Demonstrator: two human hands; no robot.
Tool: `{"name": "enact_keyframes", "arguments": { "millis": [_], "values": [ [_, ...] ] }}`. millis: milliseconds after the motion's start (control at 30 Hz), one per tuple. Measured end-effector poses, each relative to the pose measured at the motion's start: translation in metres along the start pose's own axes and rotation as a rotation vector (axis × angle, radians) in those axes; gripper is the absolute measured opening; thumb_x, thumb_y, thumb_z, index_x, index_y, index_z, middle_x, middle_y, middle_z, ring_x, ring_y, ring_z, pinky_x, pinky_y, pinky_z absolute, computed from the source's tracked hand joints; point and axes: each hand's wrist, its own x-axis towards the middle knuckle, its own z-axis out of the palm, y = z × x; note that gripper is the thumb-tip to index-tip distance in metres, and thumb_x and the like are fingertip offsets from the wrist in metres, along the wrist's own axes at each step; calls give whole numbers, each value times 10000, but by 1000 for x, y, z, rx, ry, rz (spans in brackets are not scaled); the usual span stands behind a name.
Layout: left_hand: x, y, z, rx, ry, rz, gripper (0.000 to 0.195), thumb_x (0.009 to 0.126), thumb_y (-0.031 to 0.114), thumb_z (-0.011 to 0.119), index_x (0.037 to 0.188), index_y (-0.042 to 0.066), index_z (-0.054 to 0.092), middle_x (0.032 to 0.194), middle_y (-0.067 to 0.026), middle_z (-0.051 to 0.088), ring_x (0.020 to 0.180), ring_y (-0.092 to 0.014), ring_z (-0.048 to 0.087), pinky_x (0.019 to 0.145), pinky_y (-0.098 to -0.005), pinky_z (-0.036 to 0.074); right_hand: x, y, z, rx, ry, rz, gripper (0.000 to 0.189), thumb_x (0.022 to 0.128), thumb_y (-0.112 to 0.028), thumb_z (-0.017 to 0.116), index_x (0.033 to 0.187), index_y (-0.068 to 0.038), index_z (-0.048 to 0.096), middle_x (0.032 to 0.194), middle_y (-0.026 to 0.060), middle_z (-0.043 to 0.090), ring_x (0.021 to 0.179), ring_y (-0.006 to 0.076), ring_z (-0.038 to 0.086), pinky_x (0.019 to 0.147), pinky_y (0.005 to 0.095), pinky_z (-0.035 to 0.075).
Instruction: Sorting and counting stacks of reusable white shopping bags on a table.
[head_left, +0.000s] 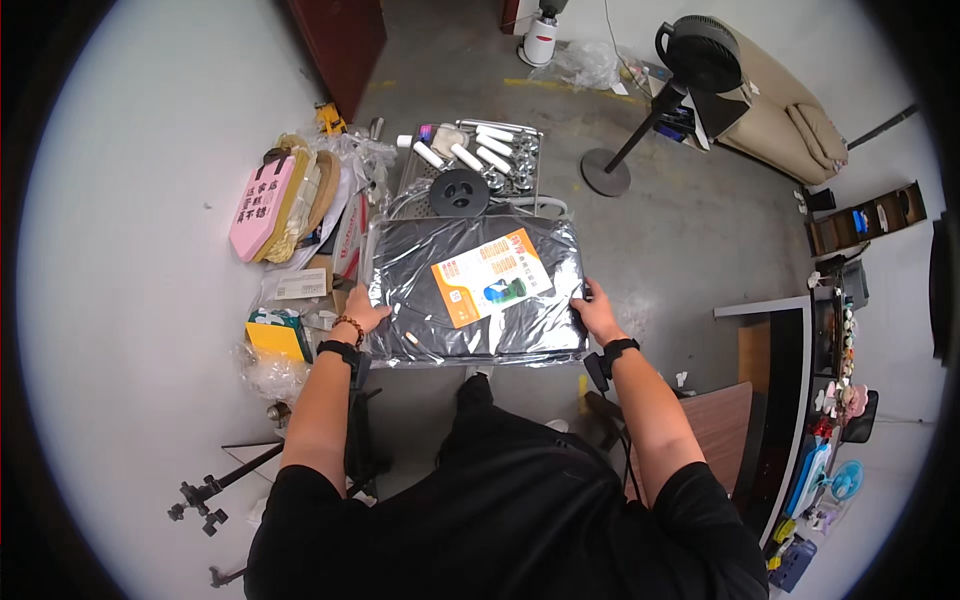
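Observation:
Both hands hold a wide, flat pack of black plastic bags (405, 270) in clear, shiny wrapping, with a printed orange and white insert (491, 277) on its upper face. My left hand (365, 311) grips the pack's left edge, thumb on top. At the right edge, my right hand (598, 311) has its thumb on top and its fingers partly hidden. Just beyond the pack is a metal rack (411, 169) bearing several white-handled metal pieces (495, 144) and a round black disc (459, 193).
Paper bags (262, 202), boxes and plastic wrap crowd the left wall. A floor fan (701, 52) stands ahead to the right, near a beige sofa (772, 105). A wood-topped table (709, 427) lies close on my right, a tripod (247, 465) at lower left.

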Motion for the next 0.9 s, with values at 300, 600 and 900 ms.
{"name": "enact_keyframes", "arguments": {
  "millis": [300,600,900],
  "values": [
    [-37,61,-6,33,245,-107,872,656,229,787,1383,29,350,1374,-247,349,1277,-423,335,1070,-458,315,-32,20,-32,67,27,-63,591,854,-125,642,1394,-49,413,1239,150,555,971,225,629,782,349,532],
    [-49,133,10,160,333,166,544,683,218,722,1188,87,567,1381,-193,384,1307,-395,315,1041,-517,316,-96,100,-92,364,-3,297,336,926,-207,567,1218,-44,534,1075,101,621,857,210,636,702,346,498],
    [-77,171,35,84,158,427,368,732,192,680,1075,71,625,1245,-120,526,1241,-305,409,976,-475,359,-151,128,-95,649,96,331,251,933,-233,560,1134,-84,538,958,57,605,799,188,595,689,347,459]
  ]
}}
